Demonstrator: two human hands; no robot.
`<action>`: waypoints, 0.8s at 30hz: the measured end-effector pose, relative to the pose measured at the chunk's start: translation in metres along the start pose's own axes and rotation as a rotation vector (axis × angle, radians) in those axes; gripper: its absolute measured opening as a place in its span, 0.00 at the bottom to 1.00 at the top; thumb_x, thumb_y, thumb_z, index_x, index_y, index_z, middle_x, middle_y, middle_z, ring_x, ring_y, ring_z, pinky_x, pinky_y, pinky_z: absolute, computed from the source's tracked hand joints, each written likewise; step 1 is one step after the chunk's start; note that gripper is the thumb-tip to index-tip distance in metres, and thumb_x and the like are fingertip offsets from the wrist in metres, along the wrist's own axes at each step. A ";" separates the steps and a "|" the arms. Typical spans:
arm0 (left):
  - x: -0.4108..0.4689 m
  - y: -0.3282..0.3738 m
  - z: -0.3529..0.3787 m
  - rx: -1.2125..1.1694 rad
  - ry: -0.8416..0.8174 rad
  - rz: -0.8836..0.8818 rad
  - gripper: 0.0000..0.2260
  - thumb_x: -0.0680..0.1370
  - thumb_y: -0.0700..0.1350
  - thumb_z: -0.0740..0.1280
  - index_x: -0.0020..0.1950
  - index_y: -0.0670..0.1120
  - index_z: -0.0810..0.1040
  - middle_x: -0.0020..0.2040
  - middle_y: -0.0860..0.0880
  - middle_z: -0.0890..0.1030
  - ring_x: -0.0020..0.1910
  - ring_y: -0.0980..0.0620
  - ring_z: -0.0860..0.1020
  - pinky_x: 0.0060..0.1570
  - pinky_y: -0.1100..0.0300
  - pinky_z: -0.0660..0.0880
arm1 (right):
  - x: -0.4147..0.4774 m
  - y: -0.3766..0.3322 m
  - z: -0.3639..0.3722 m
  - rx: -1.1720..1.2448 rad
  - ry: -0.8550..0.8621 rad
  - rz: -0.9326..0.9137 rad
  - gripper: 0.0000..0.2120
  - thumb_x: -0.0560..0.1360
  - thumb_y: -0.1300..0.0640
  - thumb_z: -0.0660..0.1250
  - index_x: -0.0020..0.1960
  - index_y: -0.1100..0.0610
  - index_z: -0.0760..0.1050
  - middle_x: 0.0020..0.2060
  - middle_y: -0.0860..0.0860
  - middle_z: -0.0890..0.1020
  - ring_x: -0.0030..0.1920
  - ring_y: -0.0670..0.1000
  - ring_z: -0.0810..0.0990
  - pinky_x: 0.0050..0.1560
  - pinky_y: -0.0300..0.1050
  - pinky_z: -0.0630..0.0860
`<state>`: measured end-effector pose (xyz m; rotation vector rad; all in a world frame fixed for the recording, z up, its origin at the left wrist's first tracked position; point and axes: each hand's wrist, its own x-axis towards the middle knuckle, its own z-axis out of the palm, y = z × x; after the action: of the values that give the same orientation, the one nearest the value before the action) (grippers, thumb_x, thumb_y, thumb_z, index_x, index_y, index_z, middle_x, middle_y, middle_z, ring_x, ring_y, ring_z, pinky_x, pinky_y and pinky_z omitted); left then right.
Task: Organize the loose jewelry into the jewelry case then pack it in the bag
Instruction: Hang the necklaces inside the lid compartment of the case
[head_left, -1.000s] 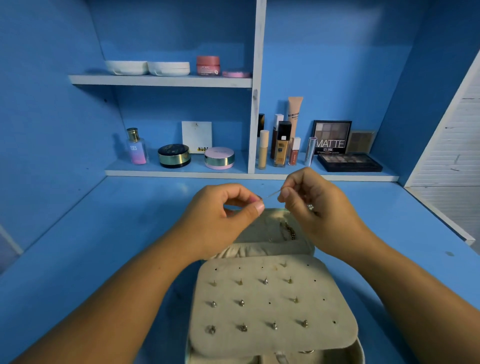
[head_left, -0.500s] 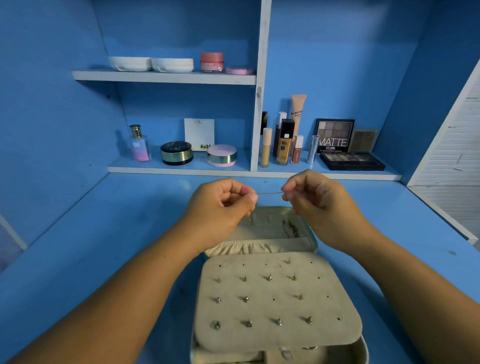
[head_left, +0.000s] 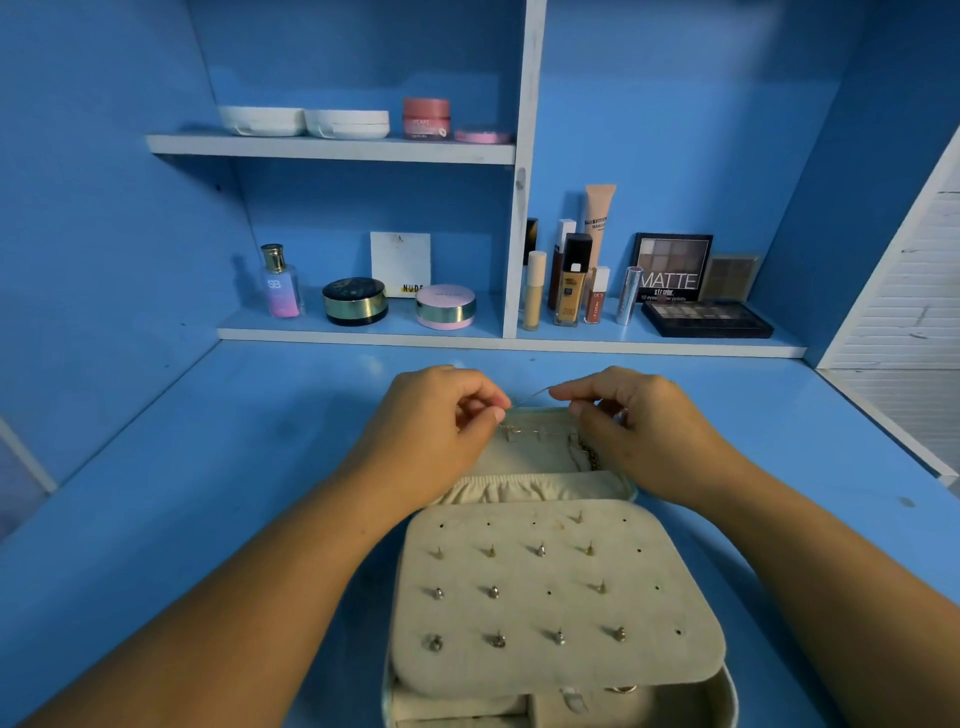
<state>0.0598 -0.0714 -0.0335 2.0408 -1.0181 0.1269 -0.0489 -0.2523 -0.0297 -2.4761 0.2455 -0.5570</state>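
Note:
An open beige jewelry case (head_left: 524, 486) lies on the blue desk before me. Its earring panel (head_left: 670, 582) carries several stud earrings (head_left: 492, 591). A thin chain necklace (head_left: 530, 397) stretches between my two hands above the case lid. My left hand (head_left: 436, 431) pinches one end and my right hand (head_left: 634, 426) pinches the other. A second fine chain (head_left: 524, 430) and a thicker dark chain (head_left: 589, 454) lie in the lid. No bag is in view.
The back shelf holds a perfume bottle (head_left: 280, 283), compacts (head_left: 355, 301), foundation tubes (head_left: 569, 283) and eyeshadow palettes (head_left: 706, 317). An upper shelf (head_left: 332, 148) carries white containers and a pink jar. A white slatted panel (head_left: 904, 312) stands at the right.
Both hands have lowered toward the case lid with the thin necklace stretched between them, and the hands have spread a little apart.

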 end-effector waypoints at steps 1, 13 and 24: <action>0.000 0.000 -0.001 0.039 -0.020 0.015 0.05 0.75 0.43 0.71 0.46 0.53 0.84 0.38 0.58 0.80 0.38 0.61 0.77 0.41 0.66 0.76 | 0.000 0.000 0.000 -0.033 -0.030 0.001 0.12 0.79 0.57 0.63 0.59 0.47 0.79 0.48 0.44 0.79 0.45 0.41 0.75 0.41 0.27 0.69; -0.001 -0.001 0.001 0.119 -0.083 -0.006 0.05 0.76 0.45 0.70 0.48 0.54 0.85 0.38 0.61 0.79 0.38 0.62 0.77 0.41 0.68 0.75 | 0.000 -0.002 -0.001 -0.206 -0.114 -0.063 0.09 0.77 0.57 0.64 0.52 0.44 0.78 0.44 0.46 0.79 0.50 0.51 0.73 0.55 0.54 0.72; 0.003 -0.005 -0.002 0.085 0.037 -0.001 0.06 0.76 0.41 0.69 0.44 0.52 0.80 0.35 0.55 0.79 0.34 0.58 0.76 0.38 0.58 0.76 | 0.001 0.003 -0.016 -0.112 -0.125 -0.064 0.14 0.78 0.62 0.62 0.48 0.44 0.80 0.46 0.48 0.76 0.47 0.48 0.76 0.49 0.44 0.76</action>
<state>0.0655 -0.0703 -0.0341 2.1078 -1.0036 0.2091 -0.0550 -0.2637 -0.0189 -2.6239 0.1517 -0.4232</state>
